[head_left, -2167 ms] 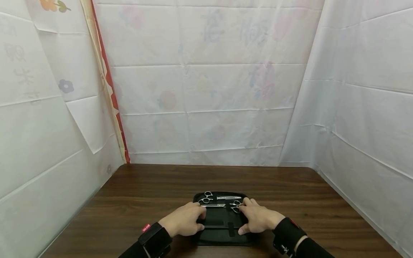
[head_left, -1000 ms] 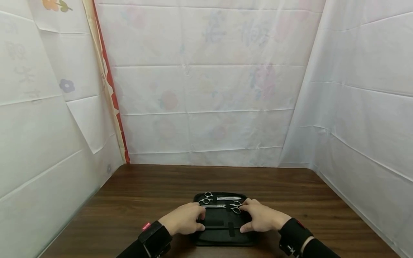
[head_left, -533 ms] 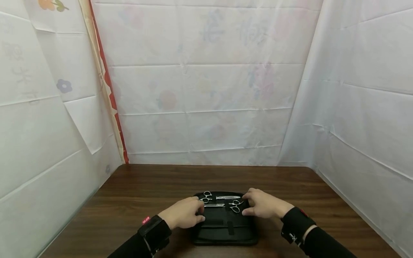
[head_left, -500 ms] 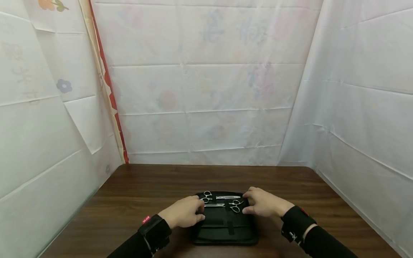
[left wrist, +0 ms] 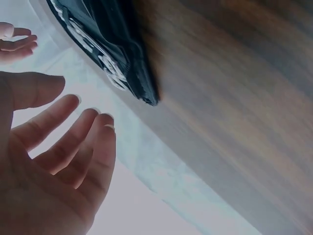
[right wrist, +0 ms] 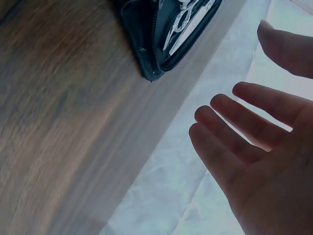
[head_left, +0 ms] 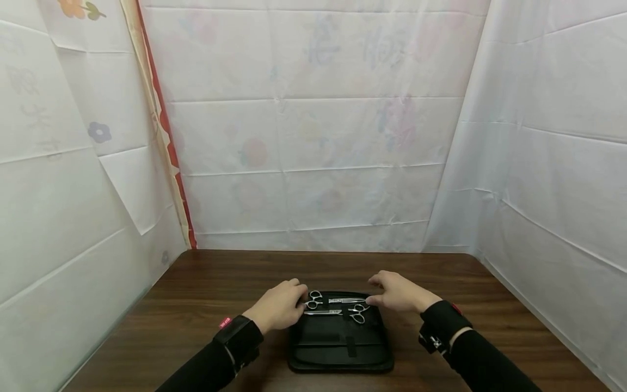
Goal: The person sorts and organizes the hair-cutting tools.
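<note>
A black zip case [head_left: 341, 354] lies on the wooden table in the head view. Two pairs of silver scissors are tucked flat in its upper part: the far scissors [head_left: 346, 300] have finger rings on the left, the near scissors [head_left: 359, 314] have theirs on the right. My left hand [head_left: 280, 306] is over the case's far left corner, fingers loosely bent around nothing. On the other side, my right hand [head_left: 403, 292] hovers by the far right corner with thumb and fingers spread. Both wrist views show a gap between fingers and case.
The brown wooden table [head_left: 220, 283] stretches out around the case. White printed sheets hang as a back wall [head_left: 313, 136], a left wall [head_left: 63, 218] and a right wall [head_left: 553, 179] around it. Black bands with cameras sit on both wrists.
Both hands have lifted off the case's sides and moved away toward its far corners. The case's near part is now uncovered; case and scissors stay in place.
</note>
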`<state>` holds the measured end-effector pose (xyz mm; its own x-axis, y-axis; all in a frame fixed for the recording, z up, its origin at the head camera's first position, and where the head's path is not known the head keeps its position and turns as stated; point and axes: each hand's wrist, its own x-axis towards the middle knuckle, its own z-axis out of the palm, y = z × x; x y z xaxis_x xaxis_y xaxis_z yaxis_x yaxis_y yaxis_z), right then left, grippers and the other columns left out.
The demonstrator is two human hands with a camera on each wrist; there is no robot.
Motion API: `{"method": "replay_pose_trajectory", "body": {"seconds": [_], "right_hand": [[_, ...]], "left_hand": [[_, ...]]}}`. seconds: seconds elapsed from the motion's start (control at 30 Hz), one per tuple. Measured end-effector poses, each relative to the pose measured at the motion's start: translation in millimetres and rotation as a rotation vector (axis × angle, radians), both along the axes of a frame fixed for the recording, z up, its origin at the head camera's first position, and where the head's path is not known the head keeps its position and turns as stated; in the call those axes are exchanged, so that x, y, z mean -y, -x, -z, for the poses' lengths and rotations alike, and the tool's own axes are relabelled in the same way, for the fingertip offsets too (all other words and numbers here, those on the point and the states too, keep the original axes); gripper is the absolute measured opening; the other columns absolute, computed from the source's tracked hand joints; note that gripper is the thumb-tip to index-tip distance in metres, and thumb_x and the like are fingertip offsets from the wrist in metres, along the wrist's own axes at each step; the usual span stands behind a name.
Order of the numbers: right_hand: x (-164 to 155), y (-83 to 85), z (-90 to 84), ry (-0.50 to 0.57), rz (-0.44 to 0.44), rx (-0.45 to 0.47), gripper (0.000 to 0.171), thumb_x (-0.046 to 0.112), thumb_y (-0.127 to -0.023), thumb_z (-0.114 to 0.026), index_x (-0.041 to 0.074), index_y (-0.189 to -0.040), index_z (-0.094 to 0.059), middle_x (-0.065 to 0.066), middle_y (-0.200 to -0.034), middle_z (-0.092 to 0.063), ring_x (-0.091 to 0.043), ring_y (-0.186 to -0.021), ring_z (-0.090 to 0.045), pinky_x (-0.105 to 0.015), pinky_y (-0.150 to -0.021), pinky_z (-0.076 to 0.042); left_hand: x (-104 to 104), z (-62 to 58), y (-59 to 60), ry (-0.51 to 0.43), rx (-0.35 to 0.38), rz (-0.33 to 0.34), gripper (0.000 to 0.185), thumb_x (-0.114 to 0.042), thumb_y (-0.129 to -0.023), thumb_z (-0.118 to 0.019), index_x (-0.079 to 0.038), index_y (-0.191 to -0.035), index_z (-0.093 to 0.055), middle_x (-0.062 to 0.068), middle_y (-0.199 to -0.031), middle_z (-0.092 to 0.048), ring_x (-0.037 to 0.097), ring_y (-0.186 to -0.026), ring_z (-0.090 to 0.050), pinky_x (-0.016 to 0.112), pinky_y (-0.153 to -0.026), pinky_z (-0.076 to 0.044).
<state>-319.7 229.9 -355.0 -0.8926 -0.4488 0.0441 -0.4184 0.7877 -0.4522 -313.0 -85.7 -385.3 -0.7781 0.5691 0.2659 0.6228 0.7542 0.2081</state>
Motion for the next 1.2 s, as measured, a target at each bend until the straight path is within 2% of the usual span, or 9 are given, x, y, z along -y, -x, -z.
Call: {"method": "replay_pose_trajectory", "body": {"seconds": [0.1,0.27,0.63,0.8,0.93,1.03,1.2], "right_hand": [[1.9,4.3,2.7,0.013,0.012,-0.008,0.050,0.026,-0.097,-0.072,-0.003,-0.136,-0.059,-0.017,-0.131,-0.059,-0.038,-0.124,-0.056,-0.053,-0.099,-0.047],[5.7,10.7,8.5,0.003,0.037,-0.031,0.049,0.024,-0.095,-0.074,-0.004,-0.133,-0.060,-0.017,-0.128,-0.061,-0.038,-0.120,-0.058,-0.052,-0.097,-0.048],[7.3,17.0,21.6,0.005,0.087,0.019,0.049,0.021,-0.095,-0.074,-0.005,-0.134,-0.059,-0.019,-0.130,-0.061,-0.039,-0.121,-0.058,-0.053,-0.097,-0.049],[8.4,22.6,27.9,0.011,0.091,0.021,0.048,0.019,-0.096,-0.072,-0.008,-0.133,-0.059,-0.020,-0.127,-0.063,-0.039,-0.116,-0.061,-0.052,-0.094,-0.050],[10.5,28.3,32.5,0.015,0.091,0.014,0.044,0.017,-0.098,-0.069,-0.009,-0.132,-0.060,-0.021,-0.124,-0.064,-0.039,-0.115,-0.061,-0.053,-0.095,-0.049],[12.6,30.6,34.2,0.007,0.094,0.014,0.042,0.014,-0.097,-0.069,-0.011,-0.130,-0.061,-0.022,-0.122,-0.065,-0.041,-0.115,-0.061,-0.054,-0.096,-0.049],[15.2,31.6,38.1,-0.032,0.100,0.013,0.029,0.008,-0.098,-0.065,-0.009,-0.122,-0.066,-0.019,-0.113,-0.068,-0.038,-0.108,-0.064,-0.053,-0.094,-0.050]], "left_hand": [[-1.2,1.0,5.0,-0.004,-0.004,-0.025,0.009,-0.011,-0.095,-0.068,-0.008,-0.104,-0.068,0.002,-0.094,-0.056,0.020,-0.084,-0.057,0.037,-0.069,-0.050],[-4.6,2.3,13.3,-0.008,0.029,-0.060,0.013,-0.010,-0.095,-0.067,-0.006,-0.108,-0.067,0.005,-0.097,-0.056,0.022,-0.084,-0.058,0.040,-0.070,-0.050],[-8.5,3.7,26.2,0.037,0.174,-0.098,0.025,-0.015,-0.095,-0.071,-0.004,-0.117,-0.067,0.009,-0.108,-0.061,0.031,-0.105,-0.062,0.048,-0.087,-0.051],[-9.1,6.3,31.3,0.045,0.219,-0.112,0.026,-0.005,-0.095,-0.064,-0.003,-0.120,-0.066,0.012,-0.111,-0.060,0.031,-0.104,-0.061,0.048,-0.089,-0.050],[-11.5,9.3,35.6,0.066,0.224,-0.134,0.030,-0.003,-0.093,-0.060,-0.001,-0.122,-0.066,0.014,-0.112,-0.061,0.032,-0.105,-0.061,0.048,-0.089,-0.051],[-13.9,11.9,38.4,0.076,0.229,-0.151,0.032,-0.004,-0.093,-0.060,-0.001,-0.124,-0.066,0.015,-0.115,-0.062,0.034,-0.111,-0.060,0.049,-0.092,-0.050],[-15.5,14.6,41.4,0.073,0.237,-0.165,0.031,-0.005,-0.092,-0.060,-0.001,-0.122,-0.067,0.015,-0.118,-0.063,0.035,-0.113,-0.060,0.050,-0.093,-0.050]]}}
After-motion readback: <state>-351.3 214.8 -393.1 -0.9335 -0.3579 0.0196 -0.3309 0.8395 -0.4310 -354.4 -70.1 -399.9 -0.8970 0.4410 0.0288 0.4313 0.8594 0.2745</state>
